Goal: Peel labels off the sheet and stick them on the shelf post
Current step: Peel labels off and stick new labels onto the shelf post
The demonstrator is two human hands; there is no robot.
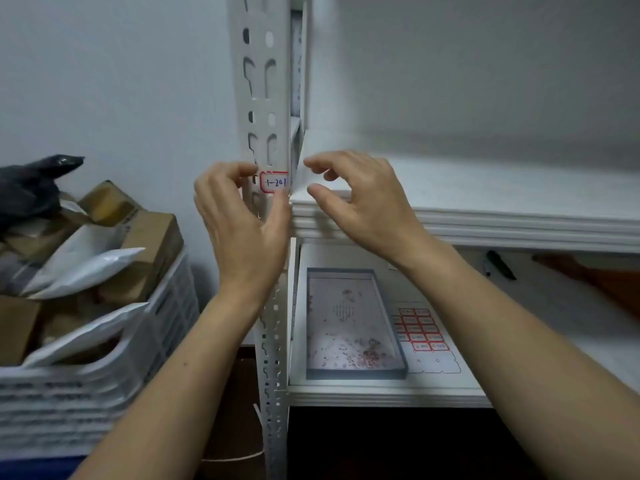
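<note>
1. A white slotted post [263,98] stands upright at the front left corner of a white shelf unit.
2. A label [274,182], red-bordered and handwritten "1-201", lies flat on the post's front face, level with the upper shelf [485,202].
3. The left hand [242,216] is raised at the post, fingers curled; its thumb tip touches the label's lower edge and its fingertips sit at the label's left edge. It grips nothing.
4. The right hand [360,199] hovers just right of the post over the upper shelf's front corner, thumb and fingers half curled with a gap between them, holding nothing and not touching the label.
5. The sheet [420,332] lies flat on the lower shelf [381,393], with 2 columns of red-bordered labels on it and bare backing at its near end.
6. A shallow grey tray [353,323] lies just left of the sheet, touching or nearly so.
7. A black marker [500,265] lies further back on the lower shelf.
8. Left of the post, a white crate [104,386] holds cardboard boxes, white mailers and a black bag.
</note>
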